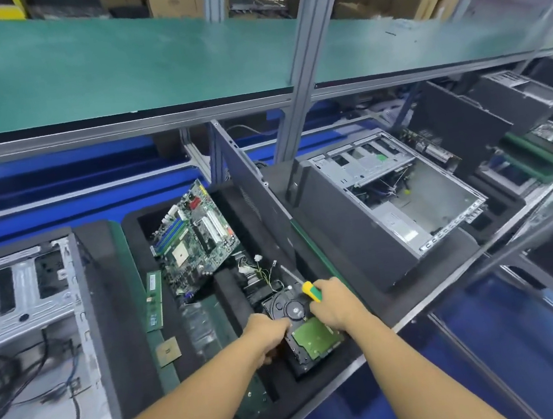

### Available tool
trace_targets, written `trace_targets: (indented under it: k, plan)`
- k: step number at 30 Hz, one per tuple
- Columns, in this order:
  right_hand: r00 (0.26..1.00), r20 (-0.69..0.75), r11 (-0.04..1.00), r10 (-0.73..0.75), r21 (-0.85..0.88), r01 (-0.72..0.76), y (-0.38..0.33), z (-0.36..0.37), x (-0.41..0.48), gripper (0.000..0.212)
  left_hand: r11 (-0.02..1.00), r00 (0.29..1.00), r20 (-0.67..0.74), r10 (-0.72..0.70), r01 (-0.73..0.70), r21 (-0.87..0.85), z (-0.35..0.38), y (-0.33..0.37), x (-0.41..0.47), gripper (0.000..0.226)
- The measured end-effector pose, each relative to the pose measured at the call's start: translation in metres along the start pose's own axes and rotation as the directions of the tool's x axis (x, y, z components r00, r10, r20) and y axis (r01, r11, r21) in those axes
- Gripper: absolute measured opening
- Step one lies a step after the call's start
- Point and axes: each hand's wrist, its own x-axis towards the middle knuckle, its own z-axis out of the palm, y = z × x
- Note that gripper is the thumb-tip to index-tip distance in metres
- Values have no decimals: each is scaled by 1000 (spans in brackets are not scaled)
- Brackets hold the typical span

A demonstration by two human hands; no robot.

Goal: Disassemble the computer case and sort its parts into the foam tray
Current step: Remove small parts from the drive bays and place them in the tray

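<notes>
A black foam tray (133,294) lies in front of me, and a hard drive (308,335) with a green circuit board sits in its near right pocket. My left hand (267,336) grips the drive's left edge. My right hand (334,302) is curled round a yellow and green screwdriver (311,291) while it rests on the drive's right side. Leaning in the tray's far pocket is a green motherboard (195,239). A RAM stick (153,301) and a square CPU chip (168,351) lie in left slots. The opened computer case (401,202) stands to the right.
A black side panel (257,208) stands upright between the tray and the case. Loose white-plugged cables (257,266) lie behind the drive. Another opened case (21,307) sits at the left, with more cases at the far right. A green shelf (114,66) overhangs the bench.
</notes>
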Motion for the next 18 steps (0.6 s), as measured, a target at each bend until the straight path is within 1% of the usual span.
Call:
trace_targets:
  k: [2,3,4,5,8,10,11,12,13,15,16,17,18]
  plan:
    - [993,-68,993,-100,48,103,-12,-1,2,27,1000,997,-75,23,-23,4,-12,3,5,52]
    - [987,-74,985,-145,83,151,-19,0,3,29,999,994,-107,36,-35,6,-21,6,8,62]
    - [981,-68,972,-184,136,191,-26,2,5,30,999,990,-132,49,-50,-10,-32,9,9,67]
    - [976,-53,955,-210,203,216,-35,5,7,30,997,986,-153,63,-69,-34,-44,12,10,67]
    - [965,15,897,-261,374,236,-68,15,14,24,990,973,-205,106,-123,-72,-93,18,9,50]
    - [942,134,812,-307,553,186,-95,24,13,16,981,956,-255,145,-173,-91,-129,17,3,33]
    - [916,210,761,-341,634,138,-109,28,12,12,975,944,-282,172,-203,-85,-147,14,-2,25]
    - [886,276,724,-374,683,93,-123,33,12,13,970,924,-319,209,-237,-51,-163,11,-8,17]
    - [859,326,714,-394,697,62,-136,39,11,15,960,889,-373,266,-278,21,-177,6,-16,13]
    - [824,400,714,-402,700,9,-159,50,6,15,899,765,-472,438,-366,241,-200,-5,-37,15]
    - [813,429,718,-395,696,-18,-169,57,3,14,848,707,-472,527,-405,341,-207,-11,-47,17]
    - [803,456,726,-383,686,-43,-177,63,-1,13,801,678,-437,592,-431,416,-213,-18,-56,18]
    - [798,478,741,-368,669,-59,-183,72,-4,13,763,673,-389,628,-438,474,-218,-25,-63,18]
